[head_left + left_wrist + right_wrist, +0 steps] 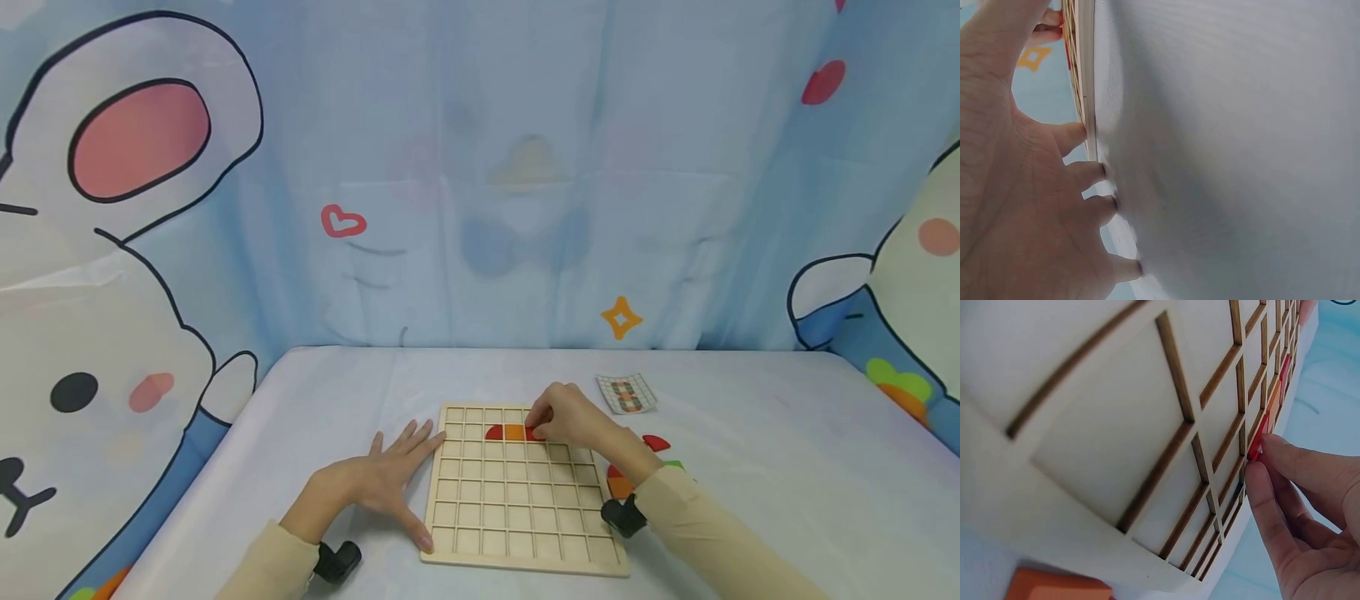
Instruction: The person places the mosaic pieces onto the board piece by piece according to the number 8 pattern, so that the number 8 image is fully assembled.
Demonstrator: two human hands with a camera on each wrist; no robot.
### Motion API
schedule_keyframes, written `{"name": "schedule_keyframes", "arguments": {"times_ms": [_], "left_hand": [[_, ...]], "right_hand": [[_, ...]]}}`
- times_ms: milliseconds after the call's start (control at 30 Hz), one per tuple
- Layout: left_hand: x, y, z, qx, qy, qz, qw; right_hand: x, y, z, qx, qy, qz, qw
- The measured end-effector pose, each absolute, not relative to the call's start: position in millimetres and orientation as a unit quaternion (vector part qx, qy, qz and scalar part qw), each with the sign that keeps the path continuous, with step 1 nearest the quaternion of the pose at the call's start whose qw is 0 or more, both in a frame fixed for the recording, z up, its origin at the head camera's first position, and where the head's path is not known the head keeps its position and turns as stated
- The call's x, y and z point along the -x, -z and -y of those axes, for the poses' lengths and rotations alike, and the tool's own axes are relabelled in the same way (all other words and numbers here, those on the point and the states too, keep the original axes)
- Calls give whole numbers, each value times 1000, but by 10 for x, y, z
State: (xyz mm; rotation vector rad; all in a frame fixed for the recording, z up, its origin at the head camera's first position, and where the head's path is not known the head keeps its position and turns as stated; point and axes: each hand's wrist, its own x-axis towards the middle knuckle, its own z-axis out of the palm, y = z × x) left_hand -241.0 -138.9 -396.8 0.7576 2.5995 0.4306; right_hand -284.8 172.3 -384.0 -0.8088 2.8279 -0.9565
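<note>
A wooden grid board point(492, 493) lies on the white table, its cells framed by raised strips. In its second row from the far edge sit a red curved piece point(494, 432) and, beside it, an orange square piece point(514, 432). My right hand point(572, 417) pinches another red piece point(1259, 439) between thumb and index finger, at the cell just right of the orange one. My left hand point(382, 479) is spread along the board's left edge, thumb at the near corner and index fingertip farther up; its other fingertips rest on the tabletop.
Right of the board lie loose pieces: a red one point(656, 442), an orange one point(620, 487) and a green one point(674, 464), partly hidden by my right arm. Behind them is a small printed pattern card point(627, 393). A blue cartoon curtain point(525, 292) hangs behind the table.
</note>
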Motion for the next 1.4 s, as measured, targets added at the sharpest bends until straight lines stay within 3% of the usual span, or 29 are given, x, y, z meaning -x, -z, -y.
{"name": "schedule_keyframes", "arguments": {"times_ms": [533,933,1200,1400], "left_hand": [[2427,3967,1379,-269,-157,-929,200],[2415,3970,1372,-263,-148,-932,201],[2406,3975,1367,-263,-149,-932,198],[2393,3976,1373,-262,-150,-933,195]], "right_hand": [[2762,3880,-1929,261,314,-913,-4],[2370,3940,-2487,278,308,-909,31],[2122,3924,-2790,238,291,-925,54],[2069,3887,-3007,195,257,-946,27]]}}
